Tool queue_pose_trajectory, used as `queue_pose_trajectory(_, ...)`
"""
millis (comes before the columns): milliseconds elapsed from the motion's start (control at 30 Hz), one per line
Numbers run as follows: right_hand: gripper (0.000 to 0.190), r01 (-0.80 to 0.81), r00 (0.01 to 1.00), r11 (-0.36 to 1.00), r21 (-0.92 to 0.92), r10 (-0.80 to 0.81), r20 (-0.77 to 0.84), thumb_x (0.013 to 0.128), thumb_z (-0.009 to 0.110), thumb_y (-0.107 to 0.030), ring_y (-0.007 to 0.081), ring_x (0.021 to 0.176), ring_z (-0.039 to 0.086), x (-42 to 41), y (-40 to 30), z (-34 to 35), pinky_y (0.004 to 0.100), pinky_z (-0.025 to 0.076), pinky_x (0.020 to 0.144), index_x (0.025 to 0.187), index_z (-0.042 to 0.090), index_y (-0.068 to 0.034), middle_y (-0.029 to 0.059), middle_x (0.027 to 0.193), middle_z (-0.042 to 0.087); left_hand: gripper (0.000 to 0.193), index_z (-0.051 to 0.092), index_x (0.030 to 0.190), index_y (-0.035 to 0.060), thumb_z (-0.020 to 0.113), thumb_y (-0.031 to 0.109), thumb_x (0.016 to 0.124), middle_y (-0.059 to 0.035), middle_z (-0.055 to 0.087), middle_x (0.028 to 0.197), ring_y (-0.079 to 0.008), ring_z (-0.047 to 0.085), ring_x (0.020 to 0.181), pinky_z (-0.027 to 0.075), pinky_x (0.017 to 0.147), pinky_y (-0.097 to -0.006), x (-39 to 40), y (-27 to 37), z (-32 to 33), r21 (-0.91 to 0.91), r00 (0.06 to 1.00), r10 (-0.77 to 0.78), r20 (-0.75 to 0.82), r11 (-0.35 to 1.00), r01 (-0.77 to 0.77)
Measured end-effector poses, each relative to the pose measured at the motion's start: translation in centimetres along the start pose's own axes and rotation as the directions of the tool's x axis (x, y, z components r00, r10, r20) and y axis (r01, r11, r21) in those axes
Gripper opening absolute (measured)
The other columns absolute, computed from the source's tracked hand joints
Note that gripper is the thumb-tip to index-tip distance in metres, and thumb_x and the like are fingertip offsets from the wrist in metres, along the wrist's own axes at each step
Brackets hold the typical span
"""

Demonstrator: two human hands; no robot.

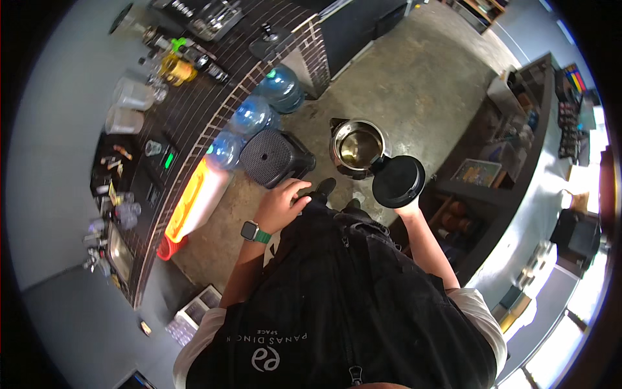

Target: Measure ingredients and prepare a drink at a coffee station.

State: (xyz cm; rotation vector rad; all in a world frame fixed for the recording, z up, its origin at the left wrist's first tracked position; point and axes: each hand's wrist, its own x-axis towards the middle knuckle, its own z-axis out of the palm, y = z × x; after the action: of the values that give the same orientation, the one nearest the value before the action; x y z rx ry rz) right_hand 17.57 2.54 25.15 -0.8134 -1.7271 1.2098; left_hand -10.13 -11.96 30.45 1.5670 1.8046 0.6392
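A stainless-steel electric kettle hangs before me with its mouth facing up and its inside showing. Its black lid is flipped back towards my right hand, which grips the kettle on the handle side. That lid hides the handle and most of my right fingers. In front of my body, my left hand is empty, fingers bent and thumb apart. A smartwatch with a green band is on that wrist. Just beyond the left hand stands a black plastic stool with a textured top.
Large blue water bottles line the floor below the tiled counter on my left, near a white and orange container. Bottles and jugs stand on that counter. A dark shelf counter runs along my right.
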Motion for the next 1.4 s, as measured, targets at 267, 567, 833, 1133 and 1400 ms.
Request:
queue_pose_trajectory(267, 0.035, -0.01, 0.959, 1.0, -0.01, 0.012, 0.282, 0.076, 0.07, -0.004, 0.0272, 0.103, 0.064, -1.7, -1.9, 8.5, 0.0391, 0.048, 0.094, 0.111, 0.064, -0.002, 0.0132, 0.105, 0.067, 0.058, 0.044, 0.137, 0.0029, 0.068, 0.028, 0.089, -0.0192, 0.047, 0.137, -0.032, 0.047, 0.125, 0.042, 0.102, -0.0414, -4.7, 4.1, 4.4, -0.381, 0.974, 0.023, -0.225, 0.918, -0.109)
queue_pose_trajectory(567, 0.033, 0.151, 0.687, 0.962, 0.226, -0.266, 0.676, 0.078, 0.059, 0.004, 0.0356, 0.1, 0.054, -5.4, -8.1, 22.3, 0.041, 0.043, 0.092, 0.11, 0.055, -0.001, 0.0167, 0.107, 0.057, 0.055, 0.047, 0.131, -0.0008, 0.07, 0.029, 0.09, -0.0135, 0.052, 0.129, -0.0186, 0.059, 0.105, 0.05, 0.08, -0.0342, -12.7, -0.5, 2.1, -0.42, 0.759, -0.255, -0.6, 0.907, -0.027)
queue_pose_trajectory(833, 0.058, 0.196, 0.446, 0.943, 0.271, -0.331, 0.832, 0.078, 0.058, 0.008, 0.0446, 0.109, 0.049, -8.3, -14.7, 38.7, 0.0401, 0.042, 0.096, 0.132, 0.037, 0.002, 0.0241, 0.118, 0.048, 0.032, 0.06, 0.114, -0.0009, 0.067, 0.021, 0.091, -0.0143, 0.063, 0.109, -0.0231, 0.06, 0.101, 0.046, 0.089, -0.0366, -23.7, -11.1, -6.2, -0.559, 0.475, -0.463, -0.748, 0.825, -0.076)
queue_pose_trajectory(1133, 0.014, 0.069, 0.502, 0.996, 0.049, -0.077, 0.861, 0.091, 0.064, -0.008, 0.0194, 0.086, 0.067, -4.9, -16.6, 44.5, 0.0333, 0.053, 0.077, 0.103, 0.066, -0.001, 0.0115, 0.094, 0.069, 0.015, 0.061, 0.106, -0.0002, 0.062, 0.008, 0.093, -0.0084, 0.065, 0.096, -0.0157, 0.06, 0.084, 0.048, 0.076, -0.0307, -38.5, -22.7, -16.1, -0.481, 0.474, -0.303, -0.827, 0.817, -0.318)
queue_pose_trajectory(1400, 0.013, 0.062, 0.798, 0.998, 0.01, -0.055, 0.601, 0.092, 0.062, -0.01, 0.0082, 0.075, 0.053, 9.3, -9.3, 58.3, 0.0264, 0.047, 0.071, 0.093, 0.06, 0.002, 0.0028, 0.08, 0.062, 0.019, 0.056, 0.092, 0.0016, 0.065, 0.018, 0.087, -0.0042, 0.052, 0.078, -0.0154, 0.048, 0.068, 0.039, 0.063, -0.0297, -43.9, -32.7, -16.4, -0.557, 0.16, -0.534, -0.83, 0.784, -0.275)
